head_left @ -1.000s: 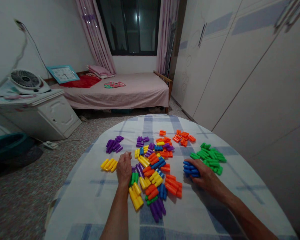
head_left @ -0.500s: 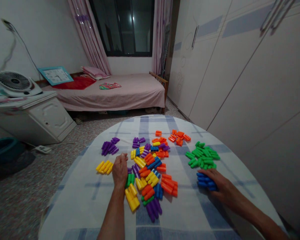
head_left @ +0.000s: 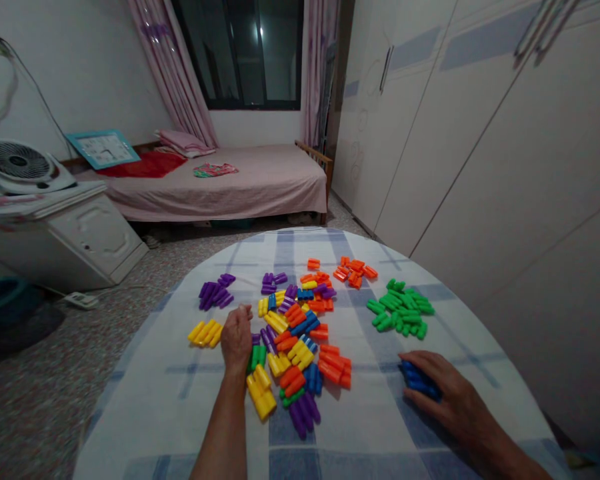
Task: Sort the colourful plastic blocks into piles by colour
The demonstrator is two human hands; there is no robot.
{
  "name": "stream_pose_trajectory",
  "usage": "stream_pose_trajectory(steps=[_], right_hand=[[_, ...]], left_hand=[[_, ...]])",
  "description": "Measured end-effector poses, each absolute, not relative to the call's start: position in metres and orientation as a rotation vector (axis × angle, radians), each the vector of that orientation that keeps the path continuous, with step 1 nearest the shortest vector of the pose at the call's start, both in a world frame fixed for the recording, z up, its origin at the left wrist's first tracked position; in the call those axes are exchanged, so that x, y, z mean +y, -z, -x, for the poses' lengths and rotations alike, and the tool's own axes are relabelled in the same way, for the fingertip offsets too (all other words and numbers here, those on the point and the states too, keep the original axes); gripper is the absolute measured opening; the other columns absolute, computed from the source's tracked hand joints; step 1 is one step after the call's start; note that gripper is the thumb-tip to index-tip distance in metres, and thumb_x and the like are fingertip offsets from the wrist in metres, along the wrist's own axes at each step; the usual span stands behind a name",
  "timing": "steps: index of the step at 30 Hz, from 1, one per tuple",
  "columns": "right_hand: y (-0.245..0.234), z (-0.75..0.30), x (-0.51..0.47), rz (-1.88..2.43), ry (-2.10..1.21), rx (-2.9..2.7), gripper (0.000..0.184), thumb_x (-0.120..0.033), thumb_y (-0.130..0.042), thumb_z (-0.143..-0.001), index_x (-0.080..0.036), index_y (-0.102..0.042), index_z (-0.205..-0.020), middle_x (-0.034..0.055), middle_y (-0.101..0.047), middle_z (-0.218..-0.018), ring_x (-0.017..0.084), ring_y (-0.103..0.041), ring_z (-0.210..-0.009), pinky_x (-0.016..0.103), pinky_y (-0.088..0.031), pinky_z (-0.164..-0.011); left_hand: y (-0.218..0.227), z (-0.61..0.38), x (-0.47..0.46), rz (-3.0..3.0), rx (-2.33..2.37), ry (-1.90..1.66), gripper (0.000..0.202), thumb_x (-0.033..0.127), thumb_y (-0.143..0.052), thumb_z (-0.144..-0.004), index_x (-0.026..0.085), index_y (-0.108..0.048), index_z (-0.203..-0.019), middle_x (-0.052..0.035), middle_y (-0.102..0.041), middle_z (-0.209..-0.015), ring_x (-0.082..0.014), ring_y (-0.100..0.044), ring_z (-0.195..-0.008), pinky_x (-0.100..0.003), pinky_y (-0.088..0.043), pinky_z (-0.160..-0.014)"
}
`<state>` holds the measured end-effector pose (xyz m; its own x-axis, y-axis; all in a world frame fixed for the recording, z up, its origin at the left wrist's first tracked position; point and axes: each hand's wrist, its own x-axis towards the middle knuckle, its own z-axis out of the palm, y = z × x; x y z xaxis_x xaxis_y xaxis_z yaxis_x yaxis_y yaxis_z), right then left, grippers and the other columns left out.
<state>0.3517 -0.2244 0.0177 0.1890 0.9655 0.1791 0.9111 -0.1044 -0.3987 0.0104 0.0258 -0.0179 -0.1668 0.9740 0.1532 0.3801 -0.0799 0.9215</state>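
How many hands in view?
2: the left hand rests beside the block heap, and the right hand is cupped over the blue blocks. Neither looks hidden.

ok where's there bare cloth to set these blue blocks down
Bare cloth lies right of the green blocks, above your right hand, and left of the yellow blocks. The centre, around your left hand, is crowded with mixed blocks.

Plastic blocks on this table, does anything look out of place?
The central heap of plastic blocks stands out: its colours are all mixed, while the green blocks and the purple blocks lie in single-colour groups. The blue blocks under the right hand also sit well apart from that heap.
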Motion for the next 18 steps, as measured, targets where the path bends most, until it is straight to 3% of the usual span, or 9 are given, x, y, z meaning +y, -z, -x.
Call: stream_pose_trajectory(steps=[6,10,13,18], right_hand=[[-0.017,-0.354,-0.223,2.045,0.07,-1.837,0.046,-0.044,-0.064,-0.072,-0.03,-0.063,-0.115,0.0075,-0.06,-0.12,0.029,-0.053,-0.113,0.048,-0.038,-0.097],[-0.013,-0.344,-0.236,2.129,0.187,-1.629,0.051,-0.046,-0.06,-0.074,-0.028,-0.057,-0.122,0.009,-0.051,-0.129,0.031,-0.045,-0.121,0.052,-0.033,-0.1],[-0.009,-0.334,-0.24,2.172,0.146,-1.504,0.055,-0.046,-0.058,-0.076,-0.027,-0.052,-0.127,0.0104,-0.047,-0.132,0.031,-0.043,-0.122,0.052,-0.034,-0.099],[-0.008,-0.329,-0.224,2.051,-0.094,-1.626,0.047,-0.039,-0.057,-0.078,-0.024,-0.057,-0.122,0.01,-0.044,-0.136,0.027,-0.041,-0.126,0.045,-0.034,-0.104]], left_hand=[[0.014,-0.011,0.025,-1.479,1.616,-1.211,0.056,0.058,-0.028,-0.086,0.016,-0.064,-0.096,-0.0108,-0.069,-0.088,-0.0231,-0.065,-0.088,-0.037,-0.05,-0.08],[0.015,-0.011,0.026,-1.457,1.616,-1.222,0.056,0.058,-0.029,-0.086,0.016,-0.064,-0.096,-0.0101,-0.069,-0.087,-0.0223,-0.065,-0.086,-0.036,-0.051,-0.079],[0.015,-0.011,0.027,-1.45,1.618,-1.221,0.055,0.058,-0.029,-0.085,0.016,-0.064,-0.096,-0.0093,-0.069,-0.085,-0.0219,-0.065,-0.084,-0.036,-0.051,-0.079],[0.016,-0.011,0.027,-1.449,1.604,-1.246,0.055,0.058,-0.031,-0.085,0.015,-0.064,-0.095,-0.0095,-0.069,-0.085,-0.0219,-0.065,-0.084,-0.035,-0.051,-0.077]])
